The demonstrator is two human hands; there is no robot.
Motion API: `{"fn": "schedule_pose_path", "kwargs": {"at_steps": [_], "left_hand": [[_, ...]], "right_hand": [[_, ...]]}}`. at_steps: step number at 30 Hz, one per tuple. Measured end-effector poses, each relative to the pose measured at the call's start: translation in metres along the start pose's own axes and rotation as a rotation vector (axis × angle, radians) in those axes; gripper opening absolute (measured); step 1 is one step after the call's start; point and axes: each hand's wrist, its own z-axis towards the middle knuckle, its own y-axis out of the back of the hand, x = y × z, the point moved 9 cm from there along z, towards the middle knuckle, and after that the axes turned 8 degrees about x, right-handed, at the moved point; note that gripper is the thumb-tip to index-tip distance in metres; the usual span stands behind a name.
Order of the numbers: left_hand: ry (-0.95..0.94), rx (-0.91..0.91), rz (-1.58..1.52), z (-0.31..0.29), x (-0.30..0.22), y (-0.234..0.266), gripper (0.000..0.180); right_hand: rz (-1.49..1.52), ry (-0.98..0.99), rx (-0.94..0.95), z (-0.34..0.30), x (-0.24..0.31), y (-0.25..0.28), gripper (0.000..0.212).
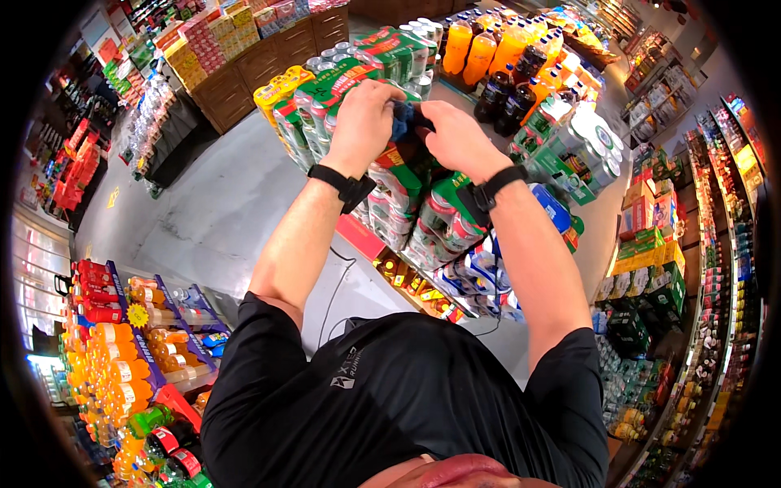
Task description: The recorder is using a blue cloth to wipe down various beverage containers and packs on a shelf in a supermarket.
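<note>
The shirt was black — short-sleeved, with pale print on its front. Beyond its sleeves sat black wristbands — blocky ones.

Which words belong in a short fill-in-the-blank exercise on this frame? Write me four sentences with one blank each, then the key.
1. The left hand and right hand are near stacked packs of drink ____.
2. The person wears ____ black wrist bands, counting both arms.
3. The shirt is mostly ____ in colour.
4. Beyond the hands, some bottles hold dark drinks and others hold bright ____ ones.

Missing words: cans; two; black; orange.
</note>
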Motion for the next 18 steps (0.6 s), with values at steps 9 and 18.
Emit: {"fn": "schedule_pose_path", "kwargs": {"at_steps": [9,18], "left_hand": [[-0.127,0.131,0.134,-0.049,-0.017,-0.029,0.058],[-0.125,0.143,-0.031,-0.110,-0.098,-0.022,0.066]], "right_hand": [[-0.080,-0.011,0.120,-0.002,-0.016,-0.029,0.030],[0.010,-0.141,0.168,-0.100,0.018,0.028,0.036]]}}
